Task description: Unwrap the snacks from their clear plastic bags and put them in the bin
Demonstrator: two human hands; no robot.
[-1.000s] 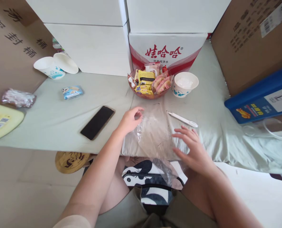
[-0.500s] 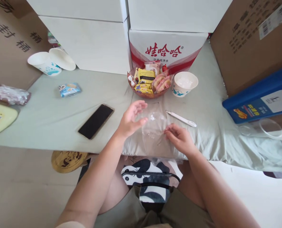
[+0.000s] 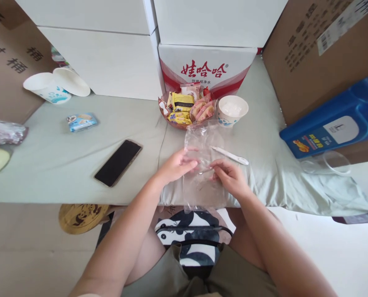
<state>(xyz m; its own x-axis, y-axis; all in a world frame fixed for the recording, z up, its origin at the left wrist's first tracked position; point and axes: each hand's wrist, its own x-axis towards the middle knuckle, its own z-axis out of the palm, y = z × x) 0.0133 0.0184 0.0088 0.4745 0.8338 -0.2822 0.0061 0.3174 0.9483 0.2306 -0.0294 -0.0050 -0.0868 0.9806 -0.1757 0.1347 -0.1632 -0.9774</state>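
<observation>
A clear plastic bag is spread between my hands, its lower end hanging at the cloth's front edge. My right hand pinches the bag near its middle with thumb and fingertips. My left hand is at the bag's left side with fingers stretched and apart; some of them show through the film. Just beyond my right hand lies a white pen-shaped cutter. A basket of wrapped snacks stands behind the bag, beside a paper cup with clear plastic inside.
A phone and a small blue packet lie to the left. Two paper cups are tipped over farther back. On the right are a blue bottle and a clear plastic cup. Cartons line the back.
The bag has been spread out taller, its top reaching toward the basket. My left hand has come down and in against the bag. My right hand keeps its pinch. The view has shifted slightly.
</observation>
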